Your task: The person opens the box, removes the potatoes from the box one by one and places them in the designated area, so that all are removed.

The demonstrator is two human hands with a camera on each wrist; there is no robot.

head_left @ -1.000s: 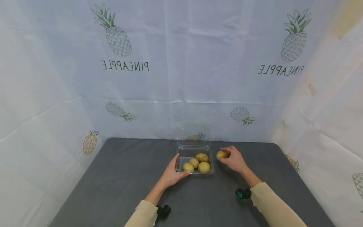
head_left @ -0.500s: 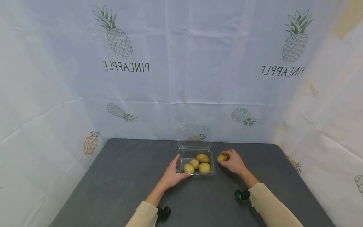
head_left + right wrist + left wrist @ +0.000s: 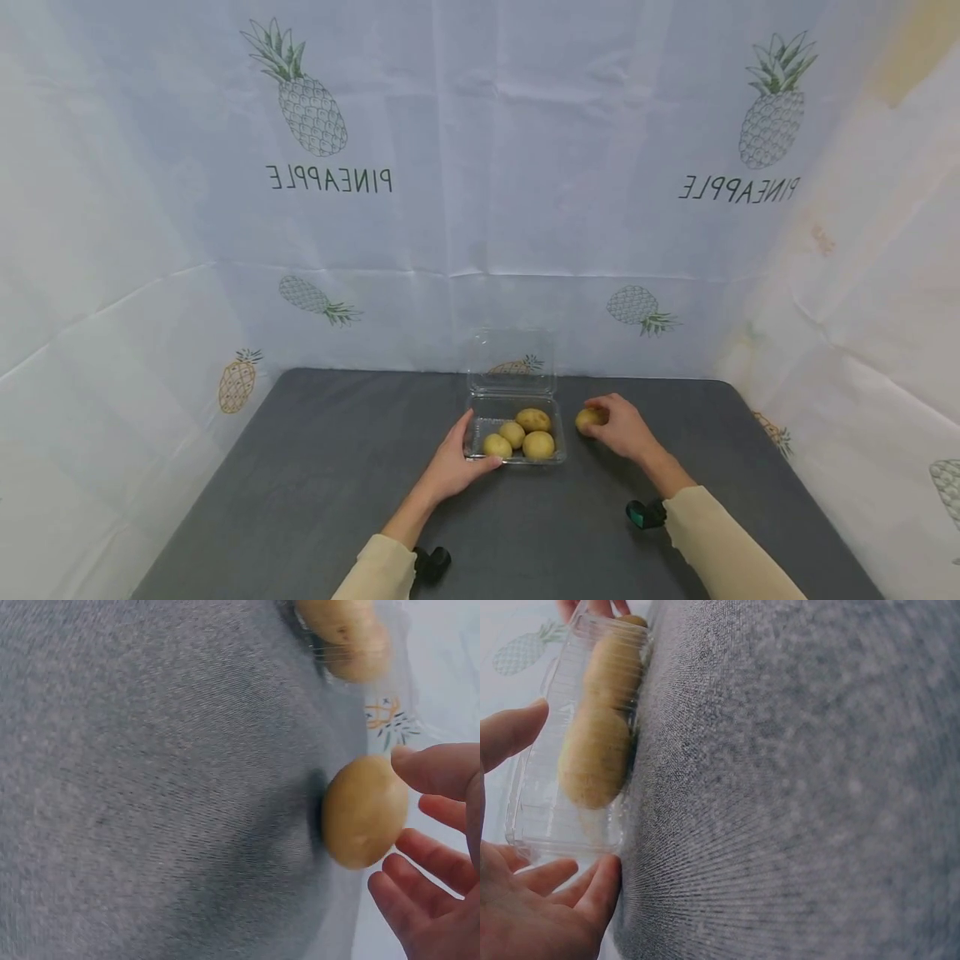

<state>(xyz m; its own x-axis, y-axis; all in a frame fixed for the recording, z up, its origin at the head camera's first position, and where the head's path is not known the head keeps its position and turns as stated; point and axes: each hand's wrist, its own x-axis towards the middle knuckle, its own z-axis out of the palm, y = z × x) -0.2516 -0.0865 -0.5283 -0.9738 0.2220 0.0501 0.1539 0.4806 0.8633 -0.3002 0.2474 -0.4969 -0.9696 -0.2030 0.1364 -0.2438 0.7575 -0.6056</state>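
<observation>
Four potatoes (image 3: 519, 433) in clamshell (image 3: 473, 433), grey table (image 3: 315, 467)

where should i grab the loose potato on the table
Across its short, rounded middle, from above and the right. The loose potato lies on the table, the box close on its left, and the right hand already cups it from that side.

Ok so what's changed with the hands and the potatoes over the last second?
Very little. The right hand with the loose potato has sunk slightly toward the table, beside the clear container; the right wrist view shows its fingers around the potato, barely touching. The left hand still holds the container's near left corner, and four potatoes remain inside, lid open.
</observation>
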